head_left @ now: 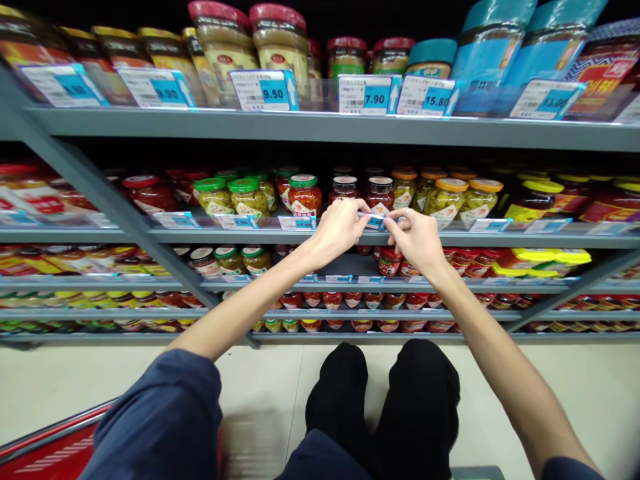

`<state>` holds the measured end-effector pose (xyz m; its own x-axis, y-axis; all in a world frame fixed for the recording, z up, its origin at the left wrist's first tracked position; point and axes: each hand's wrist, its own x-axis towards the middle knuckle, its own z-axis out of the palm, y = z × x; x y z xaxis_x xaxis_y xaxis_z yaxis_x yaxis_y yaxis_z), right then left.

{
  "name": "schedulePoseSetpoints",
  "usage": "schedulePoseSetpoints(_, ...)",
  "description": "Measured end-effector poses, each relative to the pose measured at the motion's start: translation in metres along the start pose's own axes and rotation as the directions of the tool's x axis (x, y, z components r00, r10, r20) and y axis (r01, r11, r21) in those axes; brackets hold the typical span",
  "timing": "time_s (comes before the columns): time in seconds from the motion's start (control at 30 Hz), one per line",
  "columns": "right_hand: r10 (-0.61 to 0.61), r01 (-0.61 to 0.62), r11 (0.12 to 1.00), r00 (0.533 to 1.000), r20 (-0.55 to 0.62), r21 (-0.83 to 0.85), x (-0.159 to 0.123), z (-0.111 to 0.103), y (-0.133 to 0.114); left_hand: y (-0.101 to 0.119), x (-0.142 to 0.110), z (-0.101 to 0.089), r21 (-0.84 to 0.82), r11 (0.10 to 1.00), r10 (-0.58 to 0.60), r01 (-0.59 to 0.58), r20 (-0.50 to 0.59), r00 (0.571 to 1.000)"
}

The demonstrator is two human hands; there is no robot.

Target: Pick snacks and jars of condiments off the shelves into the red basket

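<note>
Both hands meet at the front edge of the middle shelf, one at each end of a small blue-and-white price tag (374, 220). My left hand (341, 227) pinches the tag's left end between thumb and fingers. At the right end, my right hand (413, 237) is closed in a pinch, with a ring on one finger. Right behind the tag stands a jar of dark red sauce with a white lid (380, 193). A similar white-lidded jar (345, 187) is partly covered by my left hand. Left of it sits a green-lidded jar of red chilli (305, 195).
Grey shelves (320, 130) full of jars run across the view. Large jars with blue price tags (265, 90) line the upper shelf. At lower left, a red shopping basket (55, 443) is on the pale tiled floor (265, 380). My black-trousered knees (340, 393) are below the hands.
</note>
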<state>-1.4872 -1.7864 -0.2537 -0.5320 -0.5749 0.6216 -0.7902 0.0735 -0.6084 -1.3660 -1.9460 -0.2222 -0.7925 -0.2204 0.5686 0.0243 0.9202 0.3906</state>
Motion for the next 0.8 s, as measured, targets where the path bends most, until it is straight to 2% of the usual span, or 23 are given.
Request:
schedulePoseSetpoints(0.23,0.068,-0.07,0.989,0.997,0.024,0.132,0.0,-0.001,-0.004,-0.006,-0.004,-0.004,-0.009,1.0,-0.018,0.018,0.025,1.0)
schedulePoseSetpoints(0.43,0.154,-0.188,0.924,0.98,0.127,0.332,-0.002,0.001,0.0,-0.002,-0.005,-0.007,0.034,0.999,0.003,-0.003,-0.003,1.0)
schedulePoseSetpoints(0.63,0.136,-0.173,0.912,0.983,0.126,0.373,-0.004,0.006,0.0,0.006,-0.001,-0.002,-0.04,0.997,-0.065,0.064,-0.022,0.998)
schedulePoseSetpoints(0.8,0.188,-0.215,0.909,0.976,0.11,0.358,-0.001,0.007,-0.003,0.001,-0.002,-0.002,-0.097,0.995,0.03,-0.03,0.0,1.0)
